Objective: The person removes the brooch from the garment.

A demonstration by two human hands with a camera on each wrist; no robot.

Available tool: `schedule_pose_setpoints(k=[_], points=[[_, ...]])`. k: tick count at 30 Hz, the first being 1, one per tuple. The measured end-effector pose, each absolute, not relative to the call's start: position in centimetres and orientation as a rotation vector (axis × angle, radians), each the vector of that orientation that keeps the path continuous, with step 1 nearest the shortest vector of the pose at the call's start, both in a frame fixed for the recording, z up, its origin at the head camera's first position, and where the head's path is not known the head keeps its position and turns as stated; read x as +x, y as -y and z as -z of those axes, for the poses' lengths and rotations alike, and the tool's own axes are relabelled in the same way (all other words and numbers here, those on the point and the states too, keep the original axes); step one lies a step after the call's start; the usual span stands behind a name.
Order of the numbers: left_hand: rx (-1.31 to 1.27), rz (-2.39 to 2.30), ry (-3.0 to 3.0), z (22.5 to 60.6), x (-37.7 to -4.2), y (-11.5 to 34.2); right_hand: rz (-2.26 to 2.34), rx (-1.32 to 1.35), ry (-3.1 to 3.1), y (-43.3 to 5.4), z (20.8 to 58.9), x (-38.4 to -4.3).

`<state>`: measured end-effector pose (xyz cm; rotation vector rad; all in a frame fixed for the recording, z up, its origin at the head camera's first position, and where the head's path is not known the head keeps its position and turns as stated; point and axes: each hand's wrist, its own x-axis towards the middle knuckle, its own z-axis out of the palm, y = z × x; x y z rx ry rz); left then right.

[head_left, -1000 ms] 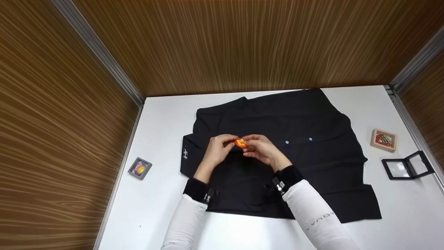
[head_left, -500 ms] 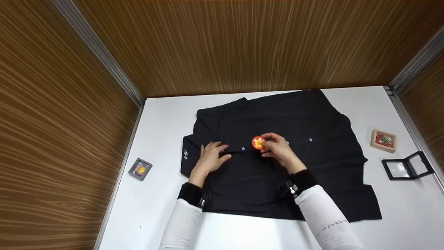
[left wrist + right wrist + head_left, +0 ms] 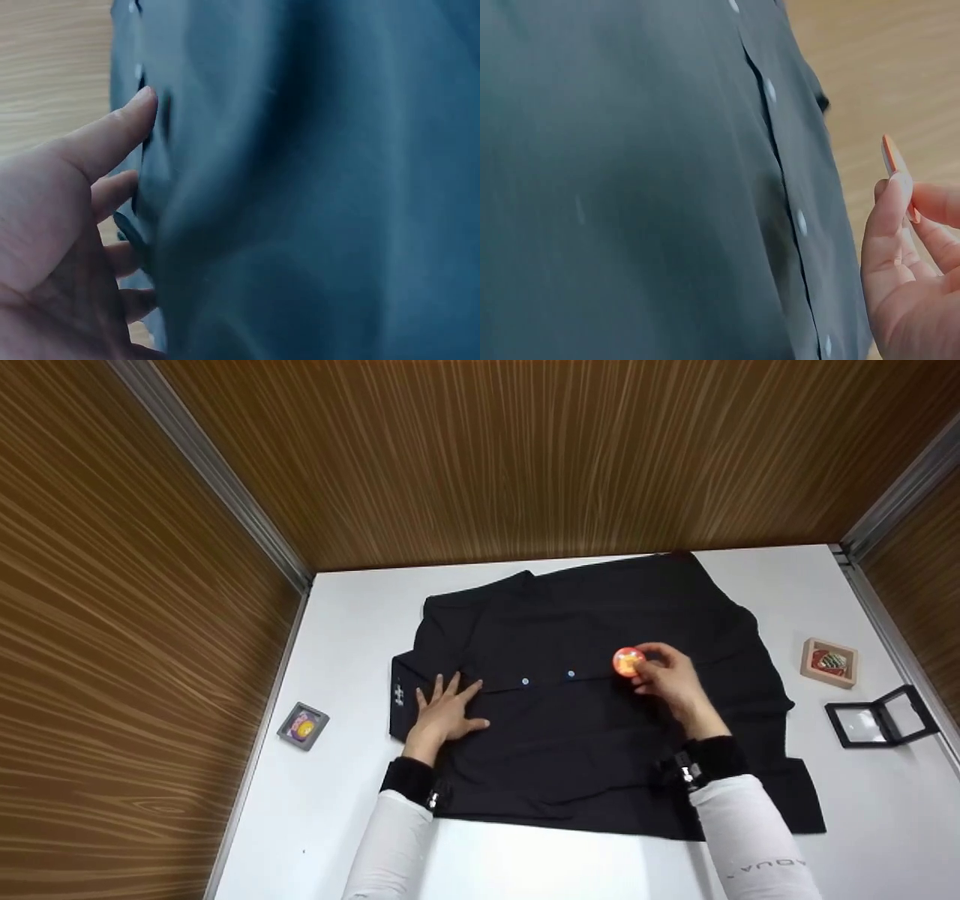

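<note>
A black buttoned shirt (image 3: 555,742) lies spread on the white table, collar to the left, with a line of small pale buttons across its middle. My left hand (image 3: 444,717) rests on it near the collar, fingers spread. In the left wrist view that hand (image 3: 45,225) holds nothing. Over the button line, my right hand (image 3: 673,684) pinches a round orange badge (image 3: 625,661) with a yellow middle. Seen edge-on in the right wrist view, the badge (image 3: 889,156) is a thin disc between thumb and fingers. Whether it touches the cloth cannot be told.
A small grey framed box (image 3: 304,726) with a purple and yellow piece lies at the left. On the right are a wooden box (image 3: 829,663) with a red and green piece and an opened black case (image 3: 866,724). Wood-grain panels (image 3: 525,457) wall in the table (image 3: 360,615).
Both hands were together at the badge. The left hand has let go, moved left and spread on the shirt; the right hand has carried the badge to the right, uncovering buttons.
</note>
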<state>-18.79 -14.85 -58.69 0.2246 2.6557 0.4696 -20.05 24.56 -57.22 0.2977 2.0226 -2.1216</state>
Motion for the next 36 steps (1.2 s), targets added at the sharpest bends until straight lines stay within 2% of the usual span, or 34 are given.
schedule_pose_setpoints(k=[18, 28, 36], points=[[0.213, -0.465, -2.705, 60.3, -20.7, 16.1, 2.568, 0.674, -1.744, -36.7, 56.7, -15.1], [0.202, -0.451, -2.708, 60.1, -21.0, 16.1, 2.826, 1.312, -1.429, -42.4, 56.2, -12.3], [0.219, -0.455, -2.727, 60.4, -20.9, 16.3, 2.657, 1.731, -1.515, -44.6, 56.9, -10.9]])
